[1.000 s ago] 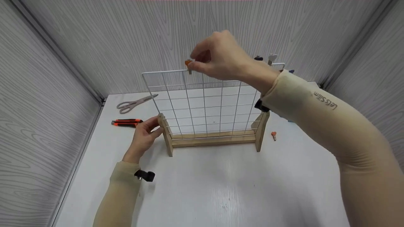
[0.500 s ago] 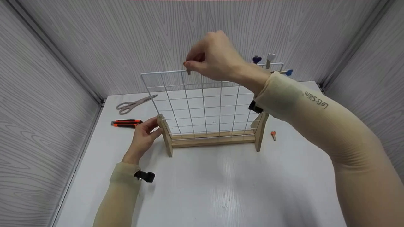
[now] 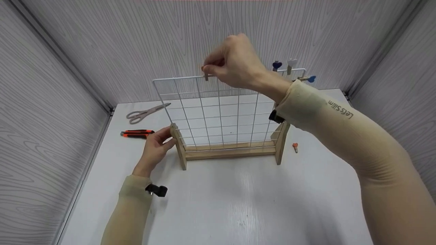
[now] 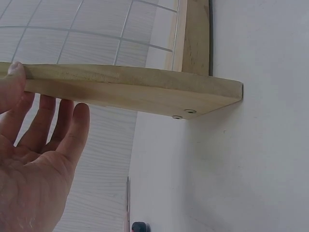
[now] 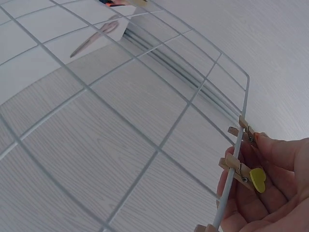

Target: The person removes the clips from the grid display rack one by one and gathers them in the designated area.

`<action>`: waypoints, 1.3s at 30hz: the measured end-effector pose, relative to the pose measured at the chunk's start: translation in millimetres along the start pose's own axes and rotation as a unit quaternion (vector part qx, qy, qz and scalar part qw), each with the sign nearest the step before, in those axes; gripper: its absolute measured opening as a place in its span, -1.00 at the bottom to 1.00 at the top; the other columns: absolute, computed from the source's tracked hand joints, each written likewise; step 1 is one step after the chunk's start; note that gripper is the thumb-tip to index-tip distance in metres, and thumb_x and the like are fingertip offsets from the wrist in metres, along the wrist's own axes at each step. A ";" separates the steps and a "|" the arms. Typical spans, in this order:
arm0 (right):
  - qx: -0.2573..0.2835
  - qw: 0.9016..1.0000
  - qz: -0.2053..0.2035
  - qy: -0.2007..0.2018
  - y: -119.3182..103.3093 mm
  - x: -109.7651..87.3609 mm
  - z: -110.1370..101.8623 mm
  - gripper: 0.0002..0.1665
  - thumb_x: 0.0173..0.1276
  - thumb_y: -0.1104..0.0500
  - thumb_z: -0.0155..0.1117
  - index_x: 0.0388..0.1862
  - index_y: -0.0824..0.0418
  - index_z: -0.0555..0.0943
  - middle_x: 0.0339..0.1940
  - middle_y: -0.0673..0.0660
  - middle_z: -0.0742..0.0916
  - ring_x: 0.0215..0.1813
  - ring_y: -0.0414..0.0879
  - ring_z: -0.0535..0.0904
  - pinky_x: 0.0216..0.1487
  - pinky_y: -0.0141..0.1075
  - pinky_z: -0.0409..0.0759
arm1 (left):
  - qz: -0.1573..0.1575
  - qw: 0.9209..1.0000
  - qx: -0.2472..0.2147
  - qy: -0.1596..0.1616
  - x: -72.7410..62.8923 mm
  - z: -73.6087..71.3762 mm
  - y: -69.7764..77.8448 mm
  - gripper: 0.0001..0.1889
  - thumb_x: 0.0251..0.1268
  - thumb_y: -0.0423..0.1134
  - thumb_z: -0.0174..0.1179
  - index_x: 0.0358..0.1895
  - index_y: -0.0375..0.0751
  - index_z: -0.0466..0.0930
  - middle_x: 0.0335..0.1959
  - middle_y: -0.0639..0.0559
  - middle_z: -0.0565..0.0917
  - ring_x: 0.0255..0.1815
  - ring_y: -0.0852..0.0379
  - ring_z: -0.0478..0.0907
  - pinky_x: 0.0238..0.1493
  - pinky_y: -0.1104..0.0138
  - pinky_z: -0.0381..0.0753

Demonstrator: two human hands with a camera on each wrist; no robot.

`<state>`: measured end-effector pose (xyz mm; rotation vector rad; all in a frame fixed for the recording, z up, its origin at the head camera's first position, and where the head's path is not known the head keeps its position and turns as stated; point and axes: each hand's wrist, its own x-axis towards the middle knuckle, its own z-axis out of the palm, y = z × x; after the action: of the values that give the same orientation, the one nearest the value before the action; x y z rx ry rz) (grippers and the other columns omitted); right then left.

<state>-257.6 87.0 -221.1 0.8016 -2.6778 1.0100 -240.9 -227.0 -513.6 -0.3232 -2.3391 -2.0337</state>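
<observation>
My right hand (image 3: 235, 63) pinches a small wooden clothespin (image 3: 206, 77) with an orange top, which sits on the top wire of a white wire grid (image 3: 219, 115). In the right wrist view, a clothespin with a yellow heart (image 5: 258, 180) is clipped on the same wire, close to the fingers. The grid stands in a wooden stand (image 3: 231, 153). With thumb and fingers, my left hand (image 3: 155, 148) holds the stand's left side panel (image 4: 130, 82). Clothespins with a dark blue heart (image 3: 277, 64), a white heart (image 3: 292, 62) and a blue heart (image 3: 311, 79) are at the grid's upper right.
Left of the stand, scissors (image 3: 146, 114) and an orange-and-black utility knife (image 3: 137, 133) lie on the white table (image 3: 224, 200). Another clothespin with an orange heart (image 3: 295, 147) lies right of the stand. Grey wood-grain walls (image 3: 136, 41) rise behind and at both sides.
My right thumb and fingers have come together over the orange top of the clothespin, which has shifted slightly right along the wire. My left hand has stayed on the stand.
</observation>
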 end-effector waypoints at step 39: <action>0.197 0.952 -0.130 0.195 107.5 -104.7 -97.5 -0.82 0.48 0.43 0.50 -0.13 0.63 0.81 -0.21 -0.10 0.96 -0.16 -0.27 0.92 0.03 -0.50 0.81 | 0.004 1.000 0.004 0.006 -2.0 -1.4 -0.9 -0.48 0.47 -0.65 0.31 0.46 -0.49 0.61 0.26 -0.09 0.81 0.28 0.38 0.70 0.33 0.51 0.70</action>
<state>-230.5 262.5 -242.7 0.8827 -2.0086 1.4744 -239.2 -228.8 -514.6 -0.3187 -2.3352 -2.0155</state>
